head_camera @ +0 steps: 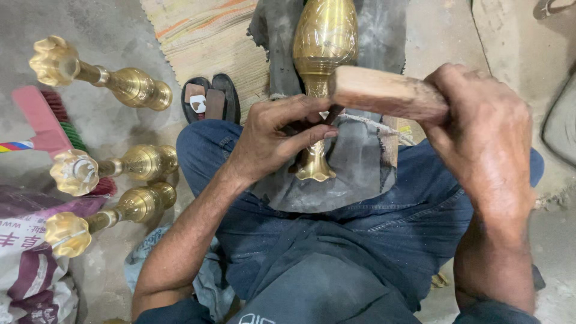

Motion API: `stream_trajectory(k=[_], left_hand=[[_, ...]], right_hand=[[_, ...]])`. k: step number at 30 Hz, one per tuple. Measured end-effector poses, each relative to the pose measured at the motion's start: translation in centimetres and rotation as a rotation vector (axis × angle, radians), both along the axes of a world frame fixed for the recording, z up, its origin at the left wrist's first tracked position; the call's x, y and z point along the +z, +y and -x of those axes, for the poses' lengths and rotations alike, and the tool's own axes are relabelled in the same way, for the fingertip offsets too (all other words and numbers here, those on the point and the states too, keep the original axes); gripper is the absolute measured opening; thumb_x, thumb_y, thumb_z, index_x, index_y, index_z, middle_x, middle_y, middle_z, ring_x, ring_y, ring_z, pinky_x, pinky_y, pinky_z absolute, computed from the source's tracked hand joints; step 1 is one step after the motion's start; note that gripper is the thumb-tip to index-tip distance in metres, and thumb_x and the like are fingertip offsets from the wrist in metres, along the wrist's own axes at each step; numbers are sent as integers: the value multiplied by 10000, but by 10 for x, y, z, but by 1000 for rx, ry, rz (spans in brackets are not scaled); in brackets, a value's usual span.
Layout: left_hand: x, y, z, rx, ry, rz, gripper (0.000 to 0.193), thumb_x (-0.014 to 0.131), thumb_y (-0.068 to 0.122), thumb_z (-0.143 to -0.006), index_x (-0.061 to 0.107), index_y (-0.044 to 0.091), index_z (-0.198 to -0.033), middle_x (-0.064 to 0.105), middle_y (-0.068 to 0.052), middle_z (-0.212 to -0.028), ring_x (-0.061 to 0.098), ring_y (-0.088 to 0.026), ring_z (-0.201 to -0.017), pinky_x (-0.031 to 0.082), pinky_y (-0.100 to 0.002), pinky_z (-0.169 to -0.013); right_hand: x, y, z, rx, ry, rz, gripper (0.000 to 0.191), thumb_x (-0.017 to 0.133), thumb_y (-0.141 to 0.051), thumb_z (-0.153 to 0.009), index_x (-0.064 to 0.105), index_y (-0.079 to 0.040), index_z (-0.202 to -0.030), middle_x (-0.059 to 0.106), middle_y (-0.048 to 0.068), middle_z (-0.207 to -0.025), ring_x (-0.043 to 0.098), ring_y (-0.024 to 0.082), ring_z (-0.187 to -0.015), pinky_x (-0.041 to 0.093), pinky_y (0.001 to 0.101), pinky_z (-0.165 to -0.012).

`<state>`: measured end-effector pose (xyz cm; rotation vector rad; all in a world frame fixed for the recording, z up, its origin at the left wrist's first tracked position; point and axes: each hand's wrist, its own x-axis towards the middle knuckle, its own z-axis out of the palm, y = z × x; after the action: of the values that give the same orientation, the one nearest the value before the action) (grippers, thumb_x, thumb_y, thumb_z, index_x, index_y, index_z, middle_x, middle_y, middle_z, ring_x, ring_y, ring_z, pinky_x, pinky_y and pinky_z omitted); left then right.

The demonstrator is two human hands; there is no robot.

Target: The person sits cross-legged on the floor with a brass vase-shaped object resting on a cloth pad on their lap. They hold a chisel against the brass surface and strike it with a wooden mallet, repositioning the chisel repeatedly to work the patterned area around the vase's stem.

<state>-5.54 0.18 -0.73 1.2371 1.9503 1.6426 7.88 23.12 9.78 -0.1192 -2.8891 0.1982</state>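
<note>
Head view looks down on a seated person whose lap carries a brass vase (324,54), laid lengthwise on a dark, grimy cloth (366,162) over blue jeans, so the knees cradle it and the cloth likely keeps it from sliding. The left hand (273,141) has its grip pinched closed round a small dark tool, hard to make out, set against the vase's narrow neck. The right hand (483,135) is wrapped tight about a wooden mallet (384,93), its head poised just above that tool. Three similar brass pieces (114,165) lie on the floor to the left, beside a sandal (210,96) and a woven mat (210,36).
</note>
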Motion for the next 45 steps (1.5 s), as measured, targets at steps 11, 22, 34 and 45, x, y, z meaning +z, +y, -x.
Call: stream_trajectory(k=[11,22,34,45], left_hand=[[-8,-13,-18,168,-300,-292,277,761,73,-1030,680,21,-1289,768,-79,-1110,757,-151,-1007,656,-298,-905],[-15,-13,-62,596,-620,-344,317,741,68,-993,661,-24,-1286,744,-70,-974,751,-146,-889,644,-275,-760],[-6,7,-65,545,-556,-315,337,733,67,-1008,652,-4,-1327,764,-82,-1048,752,-125,-964,664,-285,-832],[-11,17,-64,587,-448,-296,320,714,80,-1031,653,-12,-1331,754,-74,-1073,741,-111,-939,671,-284,-800]], right_hand=[[-3,-5,33,27,133,394,511,874,-184,-902,604,18,-1286,693,235,-1072,704,366,-986,547,464,-822],[-33,28,126,245,-127,389,804,967,-397,-733,561,-30,-1322,737,203,-1054,713,320,-812,554,422,-627],[-74,48,112,172,-211,855,1157,956,-238,-831,197,-185,-1702,703,137,-1152,630,138,-675,485,295,-444],[-4,36,93,401,85,13,524,877,-188,-866,670,-15,-1315,715,199,-1015,692,391,-890,534,463,-747]])
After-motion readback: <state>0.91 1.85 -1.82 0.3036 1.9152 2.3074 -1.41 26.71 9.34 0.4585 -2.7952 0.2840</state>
